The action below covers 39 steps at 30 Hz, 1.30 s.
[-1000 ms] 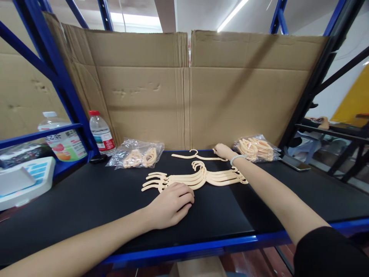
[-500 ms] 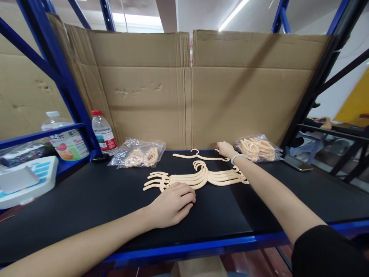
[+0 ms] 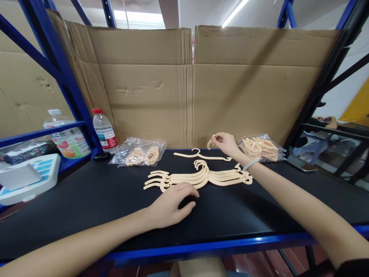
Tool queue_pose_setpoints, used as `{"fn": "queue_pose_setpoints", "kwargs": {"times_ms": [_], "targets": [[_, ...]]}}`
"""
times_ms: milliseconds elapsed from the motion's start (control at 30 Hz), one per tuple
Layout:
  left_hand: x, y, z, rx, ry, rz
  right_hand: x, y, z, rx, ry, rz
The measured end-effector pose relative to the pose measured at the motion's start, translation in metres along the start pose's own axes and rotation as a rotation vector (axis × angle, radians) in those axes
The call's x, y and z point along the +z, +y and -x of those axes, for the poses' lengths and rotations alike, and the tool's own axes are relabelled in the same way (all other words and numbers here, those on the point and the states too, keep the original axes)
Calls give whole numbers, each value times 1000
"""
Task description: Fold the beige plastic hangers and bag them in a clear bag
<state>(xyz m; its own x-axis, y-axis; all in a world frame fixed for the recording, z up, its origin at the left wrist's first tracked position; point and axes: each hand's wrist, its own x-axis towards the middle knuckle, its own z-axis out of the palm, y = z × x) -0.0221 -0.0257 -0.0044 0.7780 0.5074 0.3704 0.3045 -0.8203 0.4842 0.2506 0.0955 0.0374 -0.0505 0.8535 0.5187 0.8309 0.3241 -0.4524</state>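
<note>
On black shelf (image 3: 86, 200): L hand (image 3: 170, 204) fingers spread by hanger stack (image 3: 198, 177); R hand (image 3: 226, 143) pinches small clip (image 3: 210, 143); bottle labels unreadable.

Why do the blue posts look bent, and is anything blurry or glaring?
Head view: wide-lens distortion bows the blue posts at the edges; the ceiling light blows out white; hangers and both hands are sharp, soft shadow under the left hand.
</note>
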Motion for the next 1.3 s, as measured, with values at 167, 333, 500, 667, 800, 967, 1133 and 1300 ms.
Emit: {"fn": "queue_pose_setpoints", "kwargs": {"times_ms": [167,333,500,667,800,967,1133,1300], "targets": [[5,-5,-5,-307,135,519,9,-62,60,-88,-93,-674],[4,-9,-9,-296,219,665,8,-100,101,-94,-207,-897],[1,-4,-8,-258,387,659,15,-102,106,-85,-168,-661],[-2,-4,-8,-268,394,604,17,-98,100,-18,-432,-665],[-3,-7,-9,-353,461,738,5,-83,80,-210,-503,-630],[-4,-11,-11,-451,546,829,0,-26,43,-159,-163,-61],[-8,-10,-13,-474,625,758,6,29,21,-68,-103,147],[-12,-8,-13,-494,661,697,20,44,17,-96,-151,220]]}}
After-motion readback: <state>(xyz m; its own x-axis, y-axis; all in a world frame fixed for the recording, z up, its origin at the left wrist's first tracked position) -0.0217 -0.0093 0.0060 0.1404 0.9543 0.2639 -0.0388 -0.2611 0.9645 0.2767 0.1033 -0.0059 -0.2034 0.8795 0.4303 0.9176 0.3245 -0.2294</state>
